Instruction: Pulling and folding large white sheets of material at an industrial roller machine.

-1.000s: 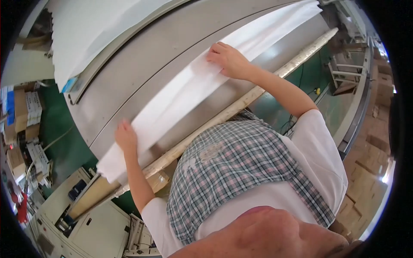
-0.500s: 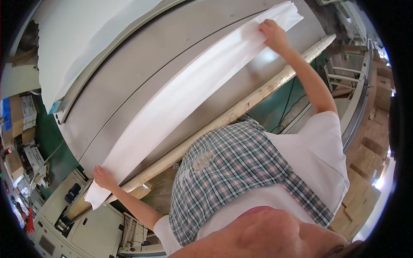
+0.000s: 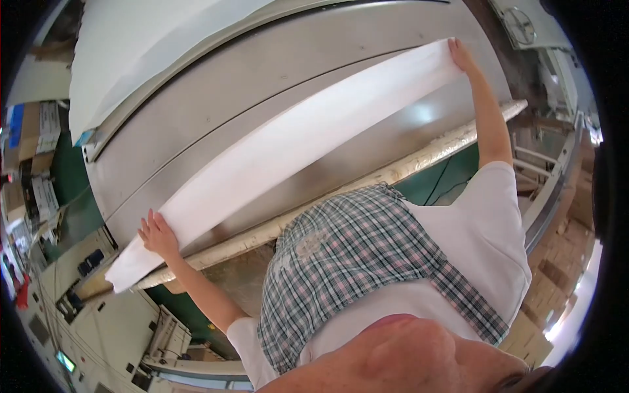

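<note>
Near opposite ends of the long white cloth strip (image 3: 295, 137) (likely soft, light; best held there), left hand (image 3: 158, 237) rests spread; right hand (image 3: 462, 57), grip unclear.

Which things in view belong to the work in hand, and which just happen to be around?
In use:
- white strip of material
- left hand, fingers spread, near the strip's left end
- right hand, at its right end
- grey metal table, under the strip

Apparently just around:
- cardboard boxes, stacked at right
- handwheel, upper right
</note>
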Demonstrator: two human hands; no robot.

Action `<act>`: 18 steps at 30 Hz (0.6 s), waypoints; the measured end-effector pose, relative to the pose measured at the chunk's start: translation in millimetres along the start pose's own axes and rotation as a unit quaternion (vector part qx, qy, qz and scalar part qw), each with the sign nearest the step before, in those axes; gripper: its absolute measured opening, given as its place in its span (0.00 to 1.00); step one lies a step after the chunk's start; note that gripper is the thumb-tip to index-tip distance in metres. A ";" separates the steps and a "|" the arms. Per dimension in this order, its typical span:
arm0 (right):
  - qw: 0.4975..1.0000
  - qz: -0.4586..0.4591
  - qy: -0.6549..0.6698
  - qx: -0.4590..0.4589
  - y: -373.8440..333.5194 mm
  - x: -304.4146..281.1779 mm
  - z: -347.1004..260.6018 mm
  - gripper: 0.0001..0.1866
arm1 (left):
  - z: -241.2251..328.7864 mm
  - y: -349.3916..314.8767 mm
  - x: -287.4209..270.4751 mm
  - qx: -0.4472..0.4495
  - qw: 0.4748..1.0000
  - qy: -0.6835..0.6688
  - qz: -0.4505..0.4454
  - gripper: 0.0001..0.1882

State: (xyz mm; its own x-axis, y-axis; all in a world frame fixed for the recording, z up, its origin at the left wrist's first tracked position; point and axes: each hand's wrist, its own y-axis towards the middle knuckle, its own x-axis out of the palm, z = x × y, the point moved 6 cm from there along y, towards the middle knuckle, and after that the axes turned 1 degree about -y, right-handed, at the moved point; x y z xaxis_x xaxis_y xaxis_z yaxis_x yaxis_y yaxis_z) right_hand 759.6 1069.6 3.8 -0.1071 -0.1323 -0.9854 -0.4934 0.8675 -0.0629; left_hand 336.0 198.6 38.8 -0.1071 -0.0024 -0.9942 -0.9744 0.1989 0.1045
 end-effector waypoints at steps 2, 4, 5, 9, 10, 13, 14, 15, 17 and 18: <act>0.997 0.047 0.056 -0.009 4.8 11.7 5.1 0.27 | 4.5 2.7 11.2 -0.021 0.997 0.035 -0.070 0.24; 0.989 -0.036 0.143 0.018 1.1 3.8 -13.9 0.27 | -3.9 4.0 10.6 -0.036 0.995 0.048 -0.085 0.24; 0.987 -0.063 0.148 0.002 -4.4 8.7 -26.8 0.27 | -13.2 2.0 16.2 -0.040 0.993 0.052 -0.103 0.24; 0.966 -0.202 0.136 -0.086 -24.1 12.5 -43.6 0.32 | -23.7 -8.3 -7.8 -0.017 0.993 -0.068 0.092 0.24; 0.964 -0.207 0.139 -0.091 -35.1 13.4 -49.2 0.32 | -24.1 -16.9 -7.7 -0.022 0.994 -0.062 0.093 0.24; 0.936 -0.301 0.167 -0.078 -94.0 9.9 -104.8 0.29 | -26.4 -59.2 -25.3 0.046 0.959 -0.184 0.208 0.23; 0.921 -0.313 0.192 -0.131 -103.2 20.4 -109.6 0.27 | -22.6 -70.1 -25.6 0.036 0.961 -0.180 0.209 0.23; 0.899 -0.329 0.217 -0.190 -113.4 26.3 -126.5 0.25 | -21.5 -80.2 -24.8 0.026 0.969 -0.169 0.179 0.22; 0.863 -0.353 0.245 -0.265 -139.3 32.0 -167.9 0.28 | -36.8 -95.9 -16.1 0.009 0.977 -0.158 0.144 0.21; 0.856 -0.370 0.231 -0.279 -150.1 37.7 -188.6 0.29 | -53.3 -99.5 -10.5 0.001 0.978 -0.152 0.143 0.22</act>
State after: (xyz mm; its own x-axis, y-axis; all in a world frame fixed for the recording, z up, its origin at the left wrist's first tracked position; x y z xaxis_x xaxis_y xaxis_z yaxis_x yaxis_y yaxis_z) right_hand 666.9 843.9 5.9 0.1473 -0.8332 -0.5330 -0.8950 0.1170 -0.4304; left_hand 423.6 126.5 40.2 -0.3113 0.3446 -0.8857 -0.9126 0.1516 0.3797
